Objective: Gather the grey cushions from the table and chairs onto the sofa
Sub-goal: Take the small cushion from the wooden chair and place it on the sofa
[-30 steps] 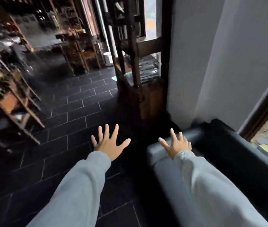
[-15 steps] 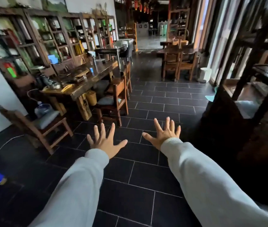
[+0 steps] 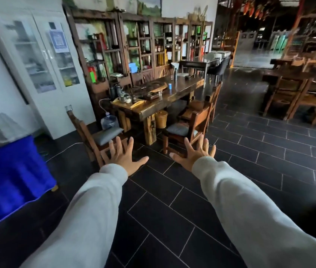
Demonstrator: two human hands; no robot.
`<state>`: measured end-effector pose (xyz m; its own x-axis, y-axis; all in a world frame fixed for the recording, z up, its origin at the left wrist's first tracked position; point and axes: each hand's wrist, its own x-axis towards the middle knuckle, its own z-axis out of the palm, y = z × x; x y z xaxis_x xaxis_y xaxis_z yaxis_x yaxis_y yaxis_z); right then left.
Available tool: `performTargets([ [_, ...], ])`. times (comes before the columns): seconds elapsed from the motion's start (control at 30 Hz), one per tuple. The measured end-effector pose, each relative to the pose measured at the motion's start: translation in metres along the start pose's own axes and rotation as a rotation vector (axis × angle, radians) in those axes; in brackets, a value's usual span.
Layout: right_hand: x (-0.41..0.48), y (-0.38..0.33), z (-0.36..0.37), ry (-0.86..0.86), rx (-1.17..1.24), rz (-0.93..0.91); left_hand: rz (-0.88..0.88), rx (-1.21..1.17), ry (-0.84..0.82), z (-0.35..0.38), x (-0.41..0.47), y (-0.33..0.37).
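A grey cushion (image 3: 108, 134) lies on the seat of a wooden chair (image 3: 80, 130) just beyond my left hand (image 3: 123, 157). Another grey cushion (image 3: 177, 129) rests on a second wooden chair (image 3: 198, 120) beside the long wooden table (image 3: 165, 99), just past my right hand (image 3: 195, 153). Both hands are stretched forward with fingers spread, palms down, holding nothing. They hover over the dark tiled floor, short of the chairs. The sofa is out of view.
The table carries a tea tray, cups and bottles. A water jug (image 3: 109, 121) and a wooden bucket (image 3: 161, 118) stand under it. A blue-draped surface (image 3: 8, 180) sits at left, a white cabinet (image 3: 43, 60) behind, more tables and chairs (image 3: 296, 93) at right.
The view swung left from the sofa corner and dark shelf to the dining table and chairs. Both hands stayed spread and empty, and the chairs with cushions came closer.
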<state>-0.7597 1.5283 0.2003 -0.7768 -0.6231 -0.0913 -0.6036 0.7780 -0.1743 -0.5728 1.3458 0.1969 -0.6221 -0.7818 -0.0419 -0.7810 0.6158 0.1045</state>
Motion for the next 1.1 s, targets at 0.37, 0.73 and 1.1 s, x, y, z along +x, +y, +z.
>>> performTargets([
  [0.37,0.181,-0.085,0.041,-0.129,-0.015,-0.174,-0.139,-0.07,-0.071,0.046,0.163,-0.027],
  [0.73,0.419,-0.168,0.067,-0.206,-0.002,-0.113,-0.146,-0.12,-0.226,0.052,0.419,-0.062],
  [1.1,0.649,-0.222,0.094,-0.247,0.0,-0.083,-0.121,-0.152,-0.255,0.088,0.663,-0.072],
])
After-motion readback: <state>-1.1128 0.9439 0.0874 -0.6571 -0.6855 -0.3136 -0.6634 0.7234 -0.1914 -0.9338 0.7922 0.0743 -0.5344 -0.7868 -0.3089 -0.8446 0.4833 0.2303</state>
